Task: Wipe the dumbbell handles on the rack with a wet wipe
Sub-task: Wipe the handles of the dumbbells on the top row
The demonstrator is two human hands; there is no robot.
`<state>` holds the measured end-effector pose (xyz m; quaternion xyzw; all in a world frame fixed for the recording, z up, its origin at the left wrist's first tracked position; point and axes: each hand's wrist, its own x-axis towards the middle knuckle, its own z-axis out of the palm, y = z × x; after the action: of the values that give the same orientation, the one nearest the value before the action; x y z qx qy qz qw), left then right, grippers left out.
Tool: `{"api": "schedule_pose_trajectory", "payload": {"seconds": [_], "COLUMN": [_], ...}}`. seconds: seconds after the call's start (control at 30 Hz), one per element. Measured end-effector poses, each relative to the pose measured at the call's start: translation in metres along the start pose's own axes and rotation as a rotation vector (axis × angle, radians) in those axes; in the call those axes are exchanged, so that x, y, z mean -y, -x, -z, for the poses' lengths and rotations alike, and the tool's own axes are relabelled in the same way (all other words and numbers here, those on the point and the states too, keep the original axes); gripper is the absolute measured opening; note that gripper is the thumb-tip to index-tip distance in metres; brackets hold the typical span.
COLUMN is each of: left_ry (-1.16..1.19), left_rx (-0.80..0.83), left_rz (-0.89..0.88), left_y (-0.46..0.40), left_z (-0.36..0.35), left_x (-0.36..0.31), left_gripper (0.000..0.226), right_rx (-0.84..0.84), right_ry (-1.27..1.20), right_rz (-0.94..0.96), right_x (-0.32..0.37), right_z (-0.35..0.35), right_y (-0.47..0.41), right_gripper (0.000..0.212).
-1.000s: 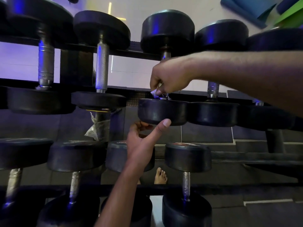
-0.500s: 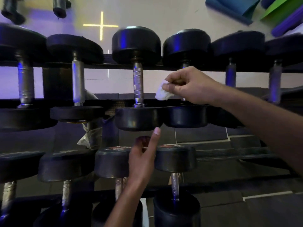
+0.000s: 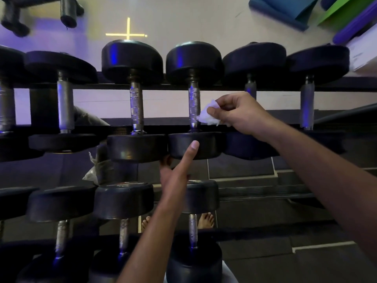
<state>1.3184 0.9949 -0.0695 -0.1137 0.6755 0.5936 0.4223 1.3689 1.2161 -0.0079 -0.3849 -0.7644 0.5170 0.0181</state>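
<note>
Black dumbbells with knurled metal handles lie across a dark two-tier rack [image 3: 346, 84]. My right hand [image 3: 240, 114] pinches a crumpled white wet wipe [image 3: 208, 116], which touches the right side of one upper-tier dumbbell handle [image 3: 193, 105] near its lower end. My left hand [image 3: 176, 170] reaches up from below, thumb pressed on the front weight head [image 3: 206, 148] of that same dumbbell, fingers hidden beneath it. To its left, the neighbouring handle [image 3: 136, 107] stands bare.
More dumbbells fill the upper tier on both sides and the lower tier [image 3: 122, 203] below. A crumpled plastic bag [image 3: 93, 172] hangs behind the rack. Bare feet [image 3: 206, 220] show on the dark floor mats. Blue and green mats [image 3: 285, 9] lie at top right.
The view has shifted rightward along the rack. My right hand left one handle and brought the wipe to the adjacent handle on the right; my left hand rose to the front head of that dumbbell.
</note>
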Motion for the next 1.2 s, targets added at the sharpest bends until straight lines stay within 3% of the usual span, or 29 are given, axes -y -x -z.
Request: {"api": "schedule_pose_trajectory", "payload": {"seconds": [0.07,0.17,0.3,0.5,0.63,0.73,0.8,0.87,0.97,1.03,1.2], "left_ry": [0.01,0.002,-0.002,-0.014,-0.015,-0.004,0.013,0.017,0.032,0.042,0.056], "left_rx": [0.022,0.045,0.026,0.04,0.047,0.04,0.032,0.03,0.025,0.027,0.029], "left_rz": [-0.007,-0.007,-0.029,-0.051,-0.047,-0.04,-0.045,-0.043,-0.044,-0.043,-0.055], "left_y": [0.003,0.007,0.006,0.004,0.005,0.006,0.005,0.005,0.002,0.001,0.0], "left_z": [-0.002,-0.004,-0.006,-0.003,-0.004,-0.004,-0.003,-0.003,-0.001,-0.001,-0.004], "left_x": [-0.002,-0.001,-0.002,-0.001,-0.002,-0.003,-0.002,-0.001,0.001,0.002,0.001], "left_gripper": [0.105,0.105,0.104,0.101,0.103,0.104,0.105,0.105,0.108,0.109,0.1], "right_rx": [0.014,-0.03,0.156,0.183,0.304,0.382,0.462,0.464,0.325,0.273,0.189], "right_ry": [0.101,0.269,0.479,0.995,1.323,1.619,1.722,1.664,1.449,1.22,0.629], "right_rz": [0.047,0.258,0.459,0.695,0.567,0.41,0.28,0.27,0.362,0.401,0.185], "right_x": [0.001,0.015,0.02,0.022,0.056,0.077,0.087,0.088,0.078,0.063,0.022], "right_z": [0.002,0.001,-0.016,-0.019,-0.043,-0.08,-0.095,-0.094,-0.067,-0.047,-0.021], "right_y": [-0.005,-0.011,-0.019,-0.032,-0.046,-0.054,-0.057,-0.059,-0.052,-0.042,-0.02], "right_gripper": [0.022,0.02,0.009,0.024,0.036,0.011,0.014,0.009,0.032,0.031,0.025]}}
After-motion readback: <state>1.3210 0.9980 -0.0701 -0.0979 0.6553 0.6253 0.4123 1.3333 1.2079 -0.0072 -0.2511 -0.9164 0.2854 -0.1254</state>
